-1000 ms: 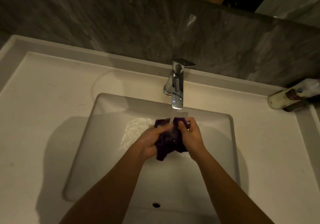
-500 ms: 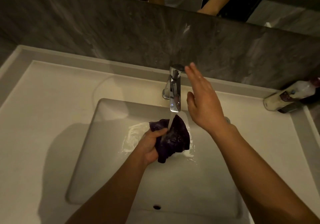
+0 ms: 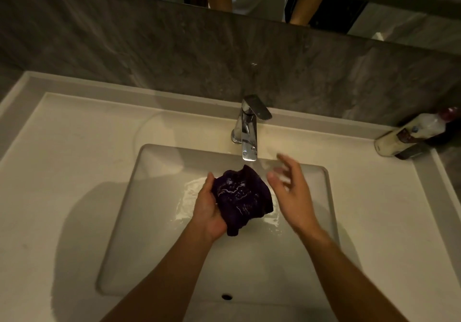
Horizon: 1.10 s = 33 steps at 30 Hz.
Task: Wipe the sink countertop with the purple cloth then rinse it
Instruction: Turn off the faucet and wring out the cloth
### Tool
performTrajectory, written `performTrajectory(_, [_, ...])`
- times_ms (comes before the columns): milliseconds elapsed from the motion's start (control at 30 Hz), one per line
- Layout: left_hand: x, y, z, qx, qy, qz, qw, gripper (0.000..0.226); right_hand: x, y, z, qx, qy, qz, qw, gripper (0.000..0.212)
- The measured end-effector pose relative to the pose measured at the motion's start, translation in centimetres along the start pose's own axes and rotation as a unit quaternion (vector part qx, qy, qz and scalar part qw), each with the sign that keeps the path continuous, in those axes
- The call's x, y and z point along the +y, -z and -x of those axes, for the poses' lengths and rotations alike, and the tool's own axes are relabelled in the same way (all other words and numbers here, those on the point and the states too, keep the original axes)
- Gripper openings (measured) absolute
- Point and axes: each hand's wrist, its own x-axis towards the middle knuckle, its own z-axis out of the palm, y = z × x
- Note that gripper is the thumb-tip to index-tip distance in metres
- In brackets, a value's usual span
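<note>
Holding: left hand (image 3: 208,213) grips the bunched purple cloth (image 3: 240,199) over the sink (image 3: 159,222), below the faucet (image 3: 248,132).
Right hand (image 3: 290,192): empty, fingers spread, just right of cloth.

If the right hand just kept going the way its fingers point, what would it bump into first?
Probably the faucet. The right hand is open, its blurred fingers aimed up-left toward the spout's tip. Depth is unclear, so it might pass below and reach the basin's back wall instead.

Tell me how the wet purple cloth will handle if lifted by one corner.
The bunched purple cloth in the left hand probably hangs limp, given its soft folds. It glistens wet, so it is likely heavy for its size and would drip into the white sink basin.
</note>
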Motion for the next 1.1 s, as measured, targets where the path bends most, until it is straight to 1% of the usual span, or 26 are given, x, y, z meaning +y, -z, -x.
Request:
performTrajectory(33, [-0.3, -0.2, 0.2, 0.014, -0.005, 0.004, 1.000, 0.056, 1.7, -0.6, 1.3, 0.005, -0.072, -0.073, 0.995, 0.061])
performTrajectory(67, [-0.7, -0.3, 0.4, 0.026, -0.005, 0.003, 1.000, 0.048, 3.2, -1.2, 2.5, -0.013, -0.132, -0.157, 0.979, 0.065])
performTrajectory(100, [-1.3, -0.4, 0.6, 0.035, -0.004, -0.003, 0.999, 0.042, 4.3, -1.8, 3.2, -0.052, -0.179, -0.253, 0.949, 0.071])
performTrajectory(133, [-1.9, -0.5, 0.8, 0.041, 0.002, -0.007, 0.999, 0.038, 4.7, -2.3, 3.7, -0.090, -0.217, -0.340, 0.911, 0.077])
performTrajectory(167, [-2.6, -0.5, 1.0, 0.046, 0.007, -0.011, 0.999, 0.034, 4.4, -2.8, 3.8, -0.114, -0.250, -0.419, 0.865, 0.080])
performTrajectory(200, [-3.2, -0.6, 1.2, 0.052, 0.013, -0.011, 0.999, 0.030, 4.0, -3.1, 3.6, -0.118, -0.276, -0.484, 0.822, 0.080])
performTrajectory(233, [-3.7, -0.5, 1.3, 0.057, 0.023, -0.012, 0.998, 0.029, 3.7, -3.2, 3.1, -0.111, -0.285, -0.525, 0.794, 0.074])
performTrajectory(267, [-4.1, -0.5, 1.3, 0.059, 0.035, -0.014, 0.998, 0.030, 3.4, -3.2, 2.6, -0.105, -0.277, -0.543, 0.786, 0.066])
performTrajectory(333, [-4.2, -0.6, 1.4, 0.048, 0.044, -0.025, 0.998, 0.033, 2.9, -3.0, 1.8, -0.115, -0.256, -0.524, 0.804, 0.050])
performTrajectory(433, [-3.4, -0.7, 1.7, 0.027, 0.052, -0.085, 0.995, 0.027, 2.5, -2.7, 1.3, -0.125, -0.241, -0.445, 0.854, 0.028])
performTrajectory(500, [-2.8, -0.7, 2.1, 0.013, 0.116, -0.150, 0.982, 0.033, 2.4, -2.5, 1.1, -0.123, -0.234, -0.416, 0.870, 0.017])
performTrajectory(567, [-2.2, -0.8, 2.6, -0.024, 0.192, -0.200, 0.961, 0.040, 2.3, -2.1, 0.9, -0.133, -0.219, -0.394, 0.883, 0.017])
performTrajectory(633, [-1.4, -0.7, 2.6, -0.079, 0.256, -0.223, 0.937, 0.050, 1.9, -1.6, 0.6, -0.146, -0.192, -0.355, 0.903, 0.018])
performTrajectory(700, [-0.9, -0.7, 2.3, -0.125, 0.302, -0.252, 0.911, 0.059, 1.6, -1.3, 0.4, -0.153, -0.168, -0.324, 0.918, 0.019])
performTrajectory(733, [-0.9, -1.0, 2.3, -0.132, 0.315, -0.276, 0.899, 0.059, 1.4, -1.3, 0.3, -0.156, -0.163, -0.318, 0.921, 0.019])
performTrajectory(767, [-1.1, -1.5, 2.3, -0.129, 0.320, -0.311, 0.885, 0.054, 1.3, -1.5, 0.2, -0.157, -0.160, -0.316, 0.922, 0.017])
performTrajectory(800, [-1.4, -1.9, 2.3, -0.118, 0.316, -0.354, 0.873, 0.044, 1.2, -1.7, 0.2, -0.154, -0.161, -0.318, 0.921, 0.014])
performTrajectory(867, [-2.1, -2.8, 2.2, -0.088, 0.291, -0.438, 0.846, 0.020, 0.7, -1.9, 0.1, -0.126, -0.160, -0.296, 0.933, 0.006])
performTrajectory(900, [-2.4, -3.1, 2.1, -0.076, 0.278, -0.476, 0.831, 0.012, 0.6, -2.0, 0.0, -0.107, -0.157, -0.276, 0.942, 0.014])
performTrajectory(967, [-2.7, -3.5, 1.7, -0.053, 0.251, -0.540, 0.802, 0.009, 0.5, -2.0, -0.3, -0.087, -0.166, -0.248, 0.950, 0.025])
performTrajectory(1100, [-3.2, -3.7, 1.0, -0.027, 0.214, -0.631, 0.746, 0.015, 0.5, -2.2, -0.8, -0.083, -0.205, -0.239, 0.946, 0.033])
